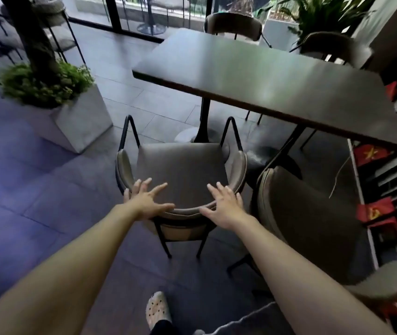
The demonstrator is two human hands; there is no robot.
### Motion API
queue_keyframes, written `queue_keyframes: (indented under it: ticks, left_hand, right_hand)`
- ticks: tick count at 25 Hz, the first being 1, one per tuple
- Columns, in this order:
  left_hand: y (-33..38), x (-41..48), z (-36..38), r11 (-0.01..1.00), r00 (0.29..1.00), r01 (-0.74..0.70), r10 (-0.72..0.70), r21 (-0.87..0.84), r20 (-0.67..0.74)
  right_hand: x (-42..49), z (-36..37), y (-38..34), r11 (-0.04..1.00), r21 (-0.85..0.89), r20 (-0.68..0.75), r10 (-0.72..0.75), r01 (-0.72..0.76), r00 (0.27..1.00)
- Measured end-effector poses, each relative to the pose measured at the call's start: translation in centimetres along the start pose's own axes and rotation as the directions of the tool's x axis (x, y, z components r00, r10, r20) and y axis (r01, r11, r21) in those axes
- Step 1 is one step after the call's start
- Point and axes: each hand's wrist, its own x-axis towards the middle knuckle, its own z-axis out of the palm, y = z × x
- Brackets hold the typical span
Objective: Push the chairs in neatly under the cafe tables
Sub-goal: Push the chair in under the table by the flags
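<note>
A brown padded chair (180, 170) with a curved backrest and black metal legs stands in front of a dark rectangular cafe table (265, 81), its seat outside the table's near edge. My left hand (145, 199) and my right hand (225, 205) hover at the top of its backrest, fingers spread, holding nothing. Whether they touch the rail is unclear. A second brown chair (313, 226) stands to the right, also out from the table. Two more chairs (233, 26) sit at the table's far side.
A grey concrete planter (81, 122) with green plants stands on the floor to the left. Red flags on a white rack (373, 209) line the right wall. A glass wall runs along the back. My shoe (157, 310) is on the tiled floor below.
</note>
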Motion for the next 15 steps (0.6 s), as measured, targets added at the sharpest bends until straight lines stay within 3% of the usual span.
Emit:
queue_keyframes:
  ticks: [6, 11, 15]
  left_hand:
    - [-2.2, 2.1, 3.0, 0.992, 0.993, 0.012, -0.027, 0.128, 0.119]
    - [-2.7, 3.5, 3.0, 0.990, 0.987, -0.048, 0.026, 0.134, 0.160]
    - [-2.7, 4.2, 2.6, 0.989, 0.991, -0.083, 0.070, 0.119, 0.112]
  right_hand:
    - [1.9, 4.0, 0.8, 0.990, -0.139, 0.097, 0.023, -0.009, 0.995]
    - [3.2, 5.4, 1.3, 0.978, -0.209, 0.071, 0.007, 0.008, 0.997]
    - [4.4, 4.7, 1.4, 0.983, -0.181, 0.069, 0.000, 0.013, 0.998]
